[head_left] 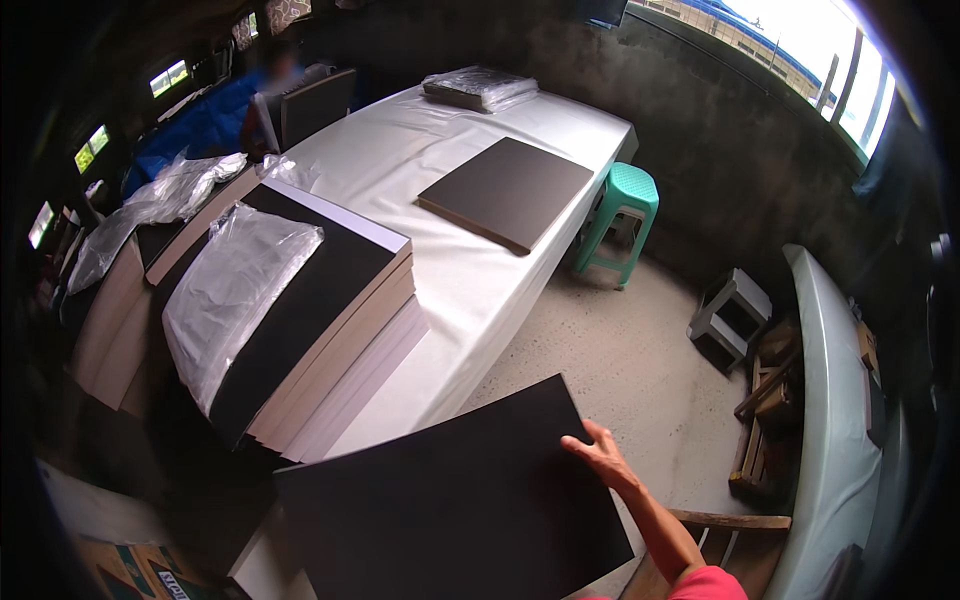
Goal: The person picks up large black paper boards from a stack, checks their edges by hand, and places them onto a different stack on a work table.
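A large flat black board (450,500) fills the lower middle of the head view, tilted, with one corner pointing away from me. My right hand (600,455) grips its right edge, the thumb lying on the dark face and the other fingers partly hidden at the edge. The forearm comes in from the lower right, out of a red sleeve. My left hand is out of sight. Left of the board rises a tall stack of black-topped boards (335,270) with pale edges, a clear plastic bag (245,285) lying on top.
A white-covered table (385,150) carries a dark square panel stack (510,190) and plastic-wrapped panels (480,88). Beyond its right side stand a green stool (625,205) and a grey stool (735,315). A wooden chair (735,522) is beside my right arm. Another person (265,105) is at the far left.
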A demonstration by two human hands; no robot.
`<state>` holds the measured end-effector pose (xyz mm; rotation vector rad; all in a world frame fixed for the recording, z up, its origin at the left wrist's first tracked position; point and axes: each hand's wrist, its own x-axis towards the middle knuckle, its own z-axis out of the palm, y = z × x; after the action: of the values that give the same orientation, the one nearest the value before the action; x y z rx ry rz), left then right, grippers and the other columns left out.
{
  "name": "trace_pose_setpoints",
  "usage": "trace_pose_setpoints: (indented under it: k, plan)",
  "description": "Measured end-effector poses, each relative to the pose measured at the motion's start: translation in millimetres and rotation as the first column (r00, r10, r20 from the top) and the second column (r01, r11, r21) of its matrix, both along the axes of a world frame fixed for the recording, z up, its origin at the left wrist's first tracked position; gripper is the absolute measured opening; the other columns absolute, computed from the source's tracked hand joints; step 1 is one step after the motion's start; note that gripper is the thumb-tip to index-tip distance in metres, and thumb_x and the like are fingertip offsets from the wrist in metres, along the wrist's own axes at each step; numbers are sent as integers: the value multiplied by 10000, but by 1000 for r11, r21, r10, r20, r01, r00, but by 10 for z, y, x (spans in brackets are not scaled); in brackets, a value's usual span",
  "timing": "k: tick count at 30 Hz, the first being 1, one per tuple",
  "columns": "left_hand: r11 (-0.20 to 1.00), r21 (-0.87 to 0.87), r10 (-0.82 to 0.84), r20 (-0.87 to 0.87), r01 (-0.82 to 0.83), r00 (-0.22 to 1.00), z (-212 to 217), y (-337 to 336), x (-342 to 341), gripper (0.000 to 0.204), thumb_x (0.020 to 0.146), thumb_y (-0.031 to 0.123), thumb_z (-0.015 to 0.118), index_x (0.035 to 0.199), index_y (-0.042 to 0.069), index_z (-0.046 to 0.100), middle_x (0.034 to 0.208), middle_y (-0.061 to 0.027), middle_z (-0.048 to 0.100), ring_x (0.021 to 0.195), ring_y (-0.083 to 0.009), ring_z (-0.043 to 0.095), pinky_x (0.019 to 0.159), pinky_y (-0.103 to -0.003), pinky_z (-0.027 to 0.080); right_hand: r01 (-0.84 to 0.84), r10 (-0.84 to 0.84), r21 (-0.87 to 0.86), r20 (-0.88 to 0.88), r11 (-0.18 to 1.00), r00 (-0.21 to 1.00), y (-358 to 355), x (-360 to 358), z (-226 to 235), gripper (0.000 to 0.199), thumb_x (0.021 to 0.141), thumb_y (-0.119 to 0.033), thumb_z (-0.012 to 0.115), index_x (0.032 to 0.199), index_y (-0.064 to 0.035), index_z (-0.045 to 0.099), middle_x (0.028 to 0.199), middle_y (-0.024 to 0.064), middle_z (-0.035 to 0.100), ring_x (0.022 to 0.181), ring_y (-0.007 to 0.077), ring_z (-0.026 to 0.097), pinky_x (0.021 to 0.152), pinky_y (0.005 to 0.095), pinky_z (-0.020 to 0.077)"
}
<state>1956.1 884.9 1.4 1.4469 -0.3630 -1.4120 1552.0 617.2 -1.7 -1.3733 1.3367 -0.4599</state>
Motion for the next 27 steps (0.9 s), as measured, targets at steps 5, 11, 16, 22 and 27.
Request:
trace_pose_setpoints:
  k: [5, 11, 16, 22, 27]
  plan:
    - [992, -98, -91, -56, 85, 994, -125, -546, -906, 673, 738, 387, 744, 1266, 28, 530, 1167, -118, 602, 1098, -301, 552, 1005, -418, 413, 155, -120, -362, 117, 919, 986, -670, -1408, 627, 681, 750, -475, 763, 1157, 28, 552, 1010, 83, 627, 939, 164, 580, 809, 310, 478]
    - [980, -196, -40, -132, 14, 990, 33, -2147, -1349, 662, 559, 86, 814, 1176, 31, 580, 1065, -75, 619, 1015, -258, 569, 931, -390, 455, 531, -357, -550, 398, 645, 845, -1241, -2298, 1229, 584, 740, -366, 805, 1142, -6, 581, 998, 47, 632, 891, 141, 578, 786, 295, 463]
    - [932, -353, -53, 83, 79, 995, -435, -4038, -1115, 510, 641, 101, 769, 1109, 27, 581, 992, -36, 602, 972, -161, 534, 893, -293, 406, 749, -303, -473, 710, 464, 636, -2345, -2512, 1104, 529, 805, -269, 755, 1215, -29, 523, 1074, 85, 619, 923, 201, 615, 842, 335, 503]
    - [823, -566, 11, 84, 39, 996, -434, -6141, -323, 619, 491, -8, 747, 1078, 38, 558, 935, 24, 537, 887, -111, 481, 821, -251, 405, 757, 30, -546, 817, 357, 576, -4584, -2185, 890, 506, 789, -243, 716, 1210, -55, 505, 1160, 107, 569, 1043, 251, 578, 889, 417, 494]
    - [791, -601, 153, 375, 114, 914, -662, -7418, 575, 776, 515, 36, 758, 1256, 61, 529, 1141, -24, 589, 1060, -182, 536, 885, -320, 438, 821, 140, -424, 905, 383, 402, -6357, -1491, 833, 610, 667, -228, 715, 1216, -94, 483, 1190, 89, 536, 1100, 257, 525, 959, 424, 426]
